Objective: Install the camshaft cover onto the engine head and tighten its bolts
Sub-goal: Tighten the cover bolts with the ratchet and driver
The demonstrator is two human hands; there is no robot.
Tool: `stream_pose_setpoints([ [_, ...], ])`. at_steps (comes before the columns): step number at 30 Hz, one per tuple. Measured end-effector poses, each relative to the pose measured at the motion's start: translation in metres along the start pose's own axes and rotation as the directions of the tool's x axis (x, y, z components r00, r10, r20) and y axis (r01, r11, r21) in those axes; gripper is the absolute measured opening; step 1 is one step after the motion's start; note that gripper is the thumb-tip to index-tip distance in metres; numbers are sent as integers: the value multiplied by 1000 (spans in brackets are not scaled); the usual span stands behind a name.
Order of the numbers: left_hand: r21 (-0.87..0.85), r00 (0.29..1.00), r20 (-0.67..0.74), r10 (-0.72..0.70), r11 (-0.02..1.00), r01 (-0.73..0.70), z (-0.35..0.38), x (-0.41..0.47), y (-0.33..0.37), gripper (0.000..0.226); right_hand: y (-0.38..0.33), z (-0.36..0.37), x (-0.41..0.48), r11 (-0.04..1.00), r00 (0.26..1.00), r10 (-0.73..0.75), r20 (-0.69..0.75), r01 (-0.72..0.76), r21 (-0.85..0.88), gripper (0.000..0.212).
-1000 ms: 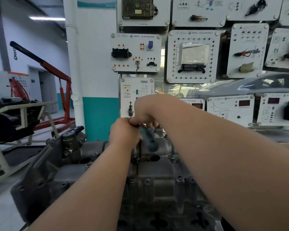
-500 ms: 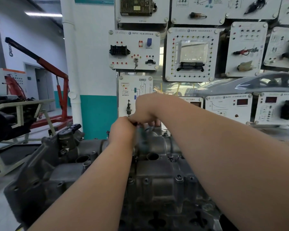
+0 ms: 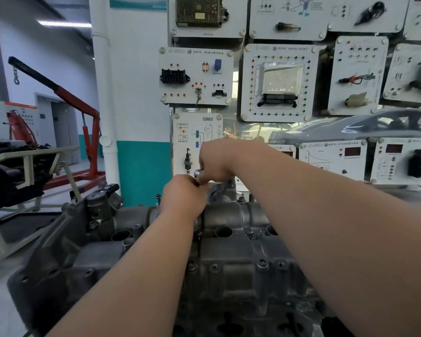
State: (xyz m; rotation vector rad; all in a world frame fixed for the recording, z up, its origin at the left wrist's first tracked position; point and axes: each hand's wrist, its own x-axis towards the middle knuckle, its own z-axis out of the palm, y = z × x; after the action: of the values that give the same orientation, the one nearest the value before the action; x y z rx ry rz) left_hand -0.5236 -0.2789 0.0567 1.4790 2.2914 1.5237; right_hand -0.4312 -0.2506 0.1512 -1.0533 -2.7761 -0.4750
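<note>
The grey camshaft cover (image 3: 241, 254) lies on the engine head (image 3: 58, 263) in front of me, with several bolts (image 3: 261, 262) standing in its bosses. Both hands meet at the cover's far edge. My right hand (image 3: 215, 161) curls around a ratchet wrench (image 3: 220, 188); the wrench's chrome head (image 3: 198, 171) shows at my fingertips and its blurred handle slants down to the right. My left hand (image 3: 182, 193) is closed just below that head, gripping the tool's shaft, which the fist hides. The bolt under the tool is hidden.
A wall of white training panels (image 3: 280, 81) with electrical parts stands right behind the engine. A white pillar (image 3: 105, 93) rises at the left. A red engine crane (image 3: 88, 132) and a metal stand (image 3: 29, 161) holding another engine occupy the left floor.
The wrench handle has swung from pointing towards me under my hands to slanting off to the right. Both hands stayed at the cover's far edge.
</note>
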Motion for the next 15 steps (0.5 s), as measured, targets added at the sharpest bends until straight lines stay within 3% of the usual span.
stream_pose_setpoints([
  [6,30,1000,-21,-13,999,13,-1,7,-2,15,-13,0,3,996,997,78,10,-78,48,40],
  [10,-14,1000,-14,3,1000,-3,-3,0,0,19,-8,-8,3,1000,997,20,76,-18,-23,34],
  [13,-41,1000,17,-1,999,2,-3,-1,1,17,-2,-5,2,999,998,-35,46,36,-28,16],
  [15,-34,1000,8,7,999,-6,-2,0,0,18,0,-1,1,999,999,-41,21,41,-6,21],
])
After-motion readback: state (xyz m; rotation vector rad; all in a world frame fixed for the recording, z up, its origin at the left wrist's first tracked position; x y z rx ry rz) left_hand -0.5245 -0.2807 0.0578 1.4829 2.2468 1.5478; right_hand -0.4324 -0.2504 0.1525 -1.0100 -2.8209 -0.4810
